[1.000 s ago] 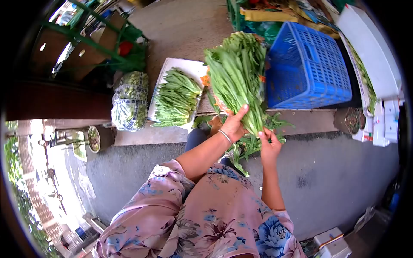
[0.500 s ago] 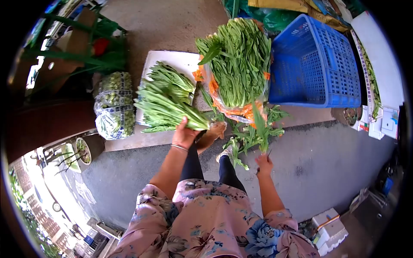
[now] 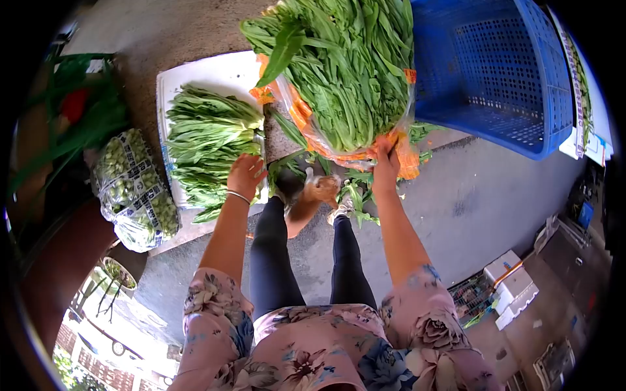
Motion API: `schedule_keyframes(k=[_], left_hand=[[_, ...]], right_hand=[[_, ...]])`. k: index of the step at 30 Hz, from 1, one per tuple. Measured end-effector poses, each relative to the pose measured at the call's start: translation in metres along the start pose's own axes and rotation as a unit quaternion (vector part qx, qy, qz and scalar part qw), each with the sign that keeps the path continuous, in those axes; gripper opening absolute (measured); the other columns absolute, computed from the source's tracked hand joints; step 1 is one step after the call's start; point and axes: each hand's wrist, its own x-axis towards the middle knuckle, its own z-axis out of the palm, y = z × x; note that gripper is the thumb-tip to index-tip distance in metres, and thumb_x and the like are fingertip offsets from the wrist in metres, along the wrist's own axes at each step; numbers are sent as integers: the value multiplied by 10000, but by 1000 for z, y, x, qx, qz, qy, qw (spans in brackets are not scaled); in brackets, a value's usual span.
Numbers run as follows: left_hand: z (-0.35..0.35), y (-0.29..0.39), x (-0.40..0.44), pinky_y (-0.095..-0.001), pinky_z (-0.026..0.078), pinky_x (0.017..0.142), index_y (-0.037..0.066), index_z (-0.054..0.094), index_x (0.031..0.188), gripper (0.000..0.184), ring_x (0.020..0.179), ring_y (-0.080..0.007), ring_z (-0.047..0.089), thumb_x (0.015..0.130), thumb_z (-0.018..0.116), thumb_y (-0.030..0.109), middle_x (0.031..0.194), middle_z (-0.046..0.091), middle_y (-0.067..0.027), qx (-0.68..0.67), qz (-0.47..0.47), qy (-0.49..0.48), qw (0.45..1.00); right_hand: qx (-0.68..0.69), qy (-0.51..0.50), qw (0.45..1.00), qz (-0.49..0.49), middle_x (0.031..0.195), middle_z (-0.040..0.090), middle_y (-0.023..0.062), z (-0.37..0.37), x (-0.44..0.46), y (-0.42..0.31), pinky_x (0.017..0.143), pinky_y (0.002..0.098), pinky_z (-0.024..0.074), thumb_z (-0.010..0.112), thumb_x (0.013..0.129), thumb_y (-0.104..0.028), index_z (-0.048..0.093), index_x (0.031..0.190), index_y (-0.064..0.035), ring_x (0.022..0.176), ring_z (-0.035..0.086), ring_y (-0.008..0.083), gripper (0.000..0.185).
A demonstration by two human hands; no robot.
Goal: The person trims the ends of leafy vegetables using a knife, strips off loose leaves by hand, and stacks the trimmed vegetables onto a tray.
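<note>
My left hand [image 3: 246, 174], fingers spread, rests at the stalk end of a pile of leafy greens [image 3: 212, 140]. The greens lie in rows on a white foam board [image 3: 189, 73]. My right hand [image 3: 386, 163] is closed at the near edge of an orange-printed clear plastic bag [image 3: 300, 107], its fingers pinching the plastic. Whether a small tool is also in that hand is hidden. A large heap of long-leaf greens [image 3: 352, 72] fills the opened bag.
A blue plastic crate [image 3: 495, 58] stands right of the bag. Wrapped vegetables [image 3: 135, 189] lie at the left. An orange-and-white cat [image 3: 316, 195] is between my legs, beside loose leaves [image 3: 355, 195] on the ground. White foam boxes [image 3: 512, 287] sit at lower right.
My left hand has laid down its bunch of greens and let go. My right hand has let go of a leafy stalk and moved up to the bag's edge. The view has shifted.
</note>
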Motion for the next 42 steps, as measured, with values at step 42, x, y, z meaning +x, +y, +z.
schedule_keyframes(k=[42], left_hand=[[169,-202,-15,-241,438,764,18,508,1088,300,851,-130,538,802,583,64,901,559,-49,621,104,-206,749]], right_hand=[[-198,137,967,-88,740,614,182,-84,227,73,646,386,451,606,765,-194,608,822,-9,715,596,329,193]])
